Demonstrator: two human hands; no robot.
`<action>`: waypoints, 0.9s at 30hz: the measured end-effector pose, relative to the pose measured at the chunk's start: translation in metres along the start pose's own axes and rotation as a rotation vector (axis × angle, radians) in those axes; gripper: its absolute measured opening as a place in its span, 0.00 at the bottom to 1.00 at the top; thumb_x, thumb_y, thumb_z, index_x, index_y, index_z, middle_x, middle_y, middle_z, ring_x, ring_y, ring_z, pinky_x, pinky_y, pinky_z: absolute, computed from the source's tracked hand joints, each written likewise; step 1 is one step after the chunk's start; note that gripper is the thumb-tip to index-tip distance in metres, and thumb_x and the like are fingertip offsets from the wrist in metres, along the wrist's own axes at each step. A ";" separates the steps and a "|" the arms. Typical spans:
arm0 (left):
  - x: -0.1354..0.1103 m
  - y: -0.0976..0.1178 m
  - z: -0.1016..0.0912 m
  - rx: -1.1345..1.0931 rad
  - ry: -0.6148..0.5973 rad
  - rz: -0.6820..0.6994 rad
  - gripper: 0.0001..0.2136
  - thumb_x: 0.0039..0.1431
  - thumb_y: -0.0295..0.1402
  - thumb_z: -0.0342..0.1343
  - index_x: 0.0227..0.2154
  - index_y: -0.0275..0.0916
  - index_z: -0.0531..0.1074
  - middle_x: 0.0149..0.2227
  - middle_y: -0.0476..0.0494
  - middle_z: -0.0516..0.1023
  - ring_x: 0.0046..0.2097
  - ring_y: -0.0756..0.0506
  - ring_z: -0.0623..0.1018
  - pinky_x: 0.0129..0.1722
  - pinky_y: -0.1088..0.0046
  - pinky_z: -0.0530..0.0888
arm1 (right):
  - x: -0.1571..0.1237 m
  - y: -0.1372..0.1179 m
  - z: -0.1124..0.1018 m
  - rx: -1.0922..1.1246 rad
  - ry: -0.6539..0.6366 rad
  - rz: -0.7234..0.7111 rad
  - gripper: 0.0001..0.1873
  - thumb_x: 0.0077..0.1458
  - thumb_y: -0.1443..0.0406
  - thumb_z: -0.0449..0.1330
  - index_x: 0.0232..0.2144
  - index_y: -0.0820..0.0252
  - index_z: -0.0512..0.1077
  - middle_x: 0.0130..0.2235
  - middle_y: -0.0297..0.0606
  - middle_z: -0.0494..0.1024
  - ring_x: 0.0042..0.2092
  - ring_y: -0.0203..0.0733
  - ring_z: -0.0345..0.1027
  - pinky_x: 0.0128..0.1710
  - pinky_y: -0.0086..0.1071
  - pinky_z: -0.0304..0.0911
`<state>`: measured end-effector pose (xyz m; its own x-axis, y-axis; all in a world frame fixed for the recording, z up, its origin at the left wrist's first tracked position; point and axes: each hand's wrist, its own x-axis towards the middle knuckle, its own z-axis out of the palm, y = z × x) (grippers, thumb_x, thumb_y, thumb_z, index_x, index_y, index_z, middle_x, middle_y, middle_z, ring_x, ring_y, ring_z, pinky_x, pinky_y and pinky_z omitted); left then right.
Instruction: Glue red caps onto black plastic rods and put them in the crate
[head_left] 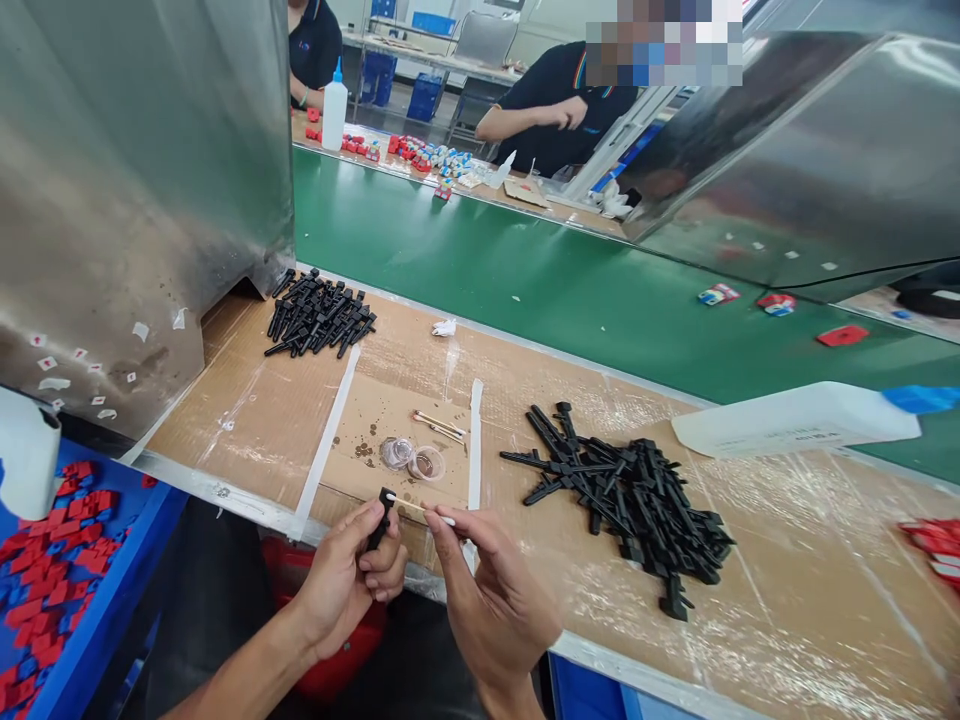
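Note:
My left hand [349, 580] grips a slim black plastic part [382, 515] upright at the table's near edge. My right hand [487, 590] pinches a cotton swab [420, 510], whose tip touches the top of that part. Two small clear dishes [412, 458] with brownish residue sit just beyond the hands, with spare swabs [439, 425] behind them. A loose heap of black parts [637, 500] lies to the right. A tidier pile of black parts [319, 315] lies at the far left.
A white squeeze bottle with a blue cap [795, 420] lies on its side at right. A blue bin of red pieces [52, 570] sits at lower left. A green conveyor belt [525, 270] runs behind; other people work across it. Metal housings [127, 180] flank the belt.

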<state>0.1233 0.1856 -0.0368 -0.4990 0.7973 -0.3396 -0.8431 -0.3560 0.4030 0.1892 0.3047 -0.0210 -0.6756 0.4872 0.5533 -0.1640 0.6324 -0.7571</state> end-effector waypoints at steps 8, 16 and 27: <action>0.001 -0.001 0.001 0.009 0.012 0.006 0.13 0.67 0.38 0.45 0.31 0.36 0.67 0.18 0.59 0.47 0.20 0.54 0.48 0.21 0.77 0.50 | -0.002 -0.005 -0.004 -0.068 -0.014 -0.095 0.21 0.51 0.82 0.63 0.44 0.59 0.74 0.36 0.37 0.80 0.36 0.38 0.73 0.35 0.32 0.69; 0.000 -0.001 0.003 0.010 0.010 0.012 0.12 0.66 0.40 0.48 0.31 0.36 0.67 0.18 0.59 0.48 0.20 0.54 0.48 0.21 0.78 0.51 | -0.005 -0.005 -0.004 -0.066 -0.038 -0.040 0.20 0.52 0.79 0.63 0.44 0.55 0.74 0.36 0.35 0.80 0.36 0.40 0.74 0.35 0.33 0.69; 0.001 -0.002 0.004 0.032 0.033 0.023 0.12 0.66 0.40 0.48 0.31 0.37 0.65 0.18 0.59 0.48 0.20 0.54 0.49 0.21 0.77 0.51 | 0.000 -0.009 -0.003 -0.105 -0.012 -0.132 0.23 0.50 0.81 0.64 0.45 0.56 0.74 0.36 0.35 0.81 0.35 0.38 0.74 0.34 0.31 0.70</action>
<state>0.1258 0.1890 -0.0346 -0.5246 0.7726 -0.3575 -0.8248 -0.3574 0.4381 0.1933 0.3010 -0.0134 -0.6620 0.3886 0.6409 -0.1762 0.7505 -0.6370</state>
